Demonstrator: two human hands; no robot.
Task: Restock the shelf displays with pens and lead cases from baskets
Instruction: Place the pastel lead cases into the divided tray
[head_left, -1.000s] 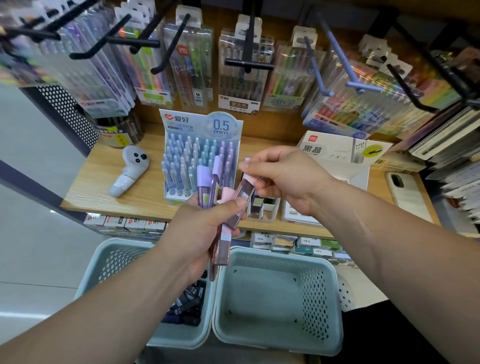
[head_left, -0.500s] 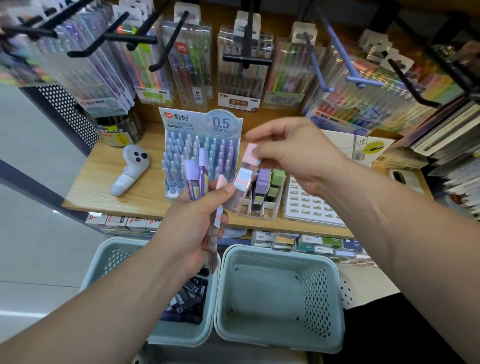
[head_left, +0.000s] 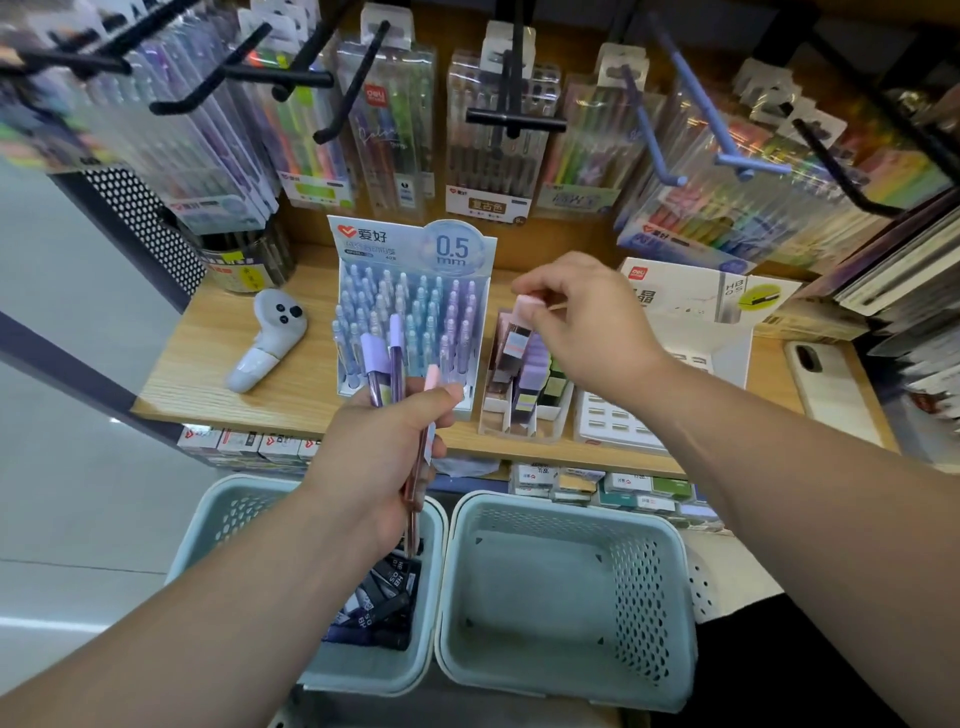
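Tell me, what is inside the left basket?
Dark lead cases marked HB lie in the left basket; the left hand and forearm hide the rest of its inside.

Your left hand (head_left: 384, 457) hides middles of held lead cases (head_left: 375, 364); forearm (head_left: 234, 623) covers much of left basket (head_left: 234, 512). Your right hand (head_left: 587, 327) masks part of pink lead case (head_left: 521, 335). Hanging packs (head_left: 156, 130) top left blurred.

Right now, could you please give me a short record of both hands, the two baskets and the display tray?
left hand: grips several purple and pink lead cases, caps up
right hand: pinches a pink-capped lead case at the display tray
display tray: on the wooden shelf, partly filled with pastel cases
left basket: holds dark lead cases
right basket: beside the left basket
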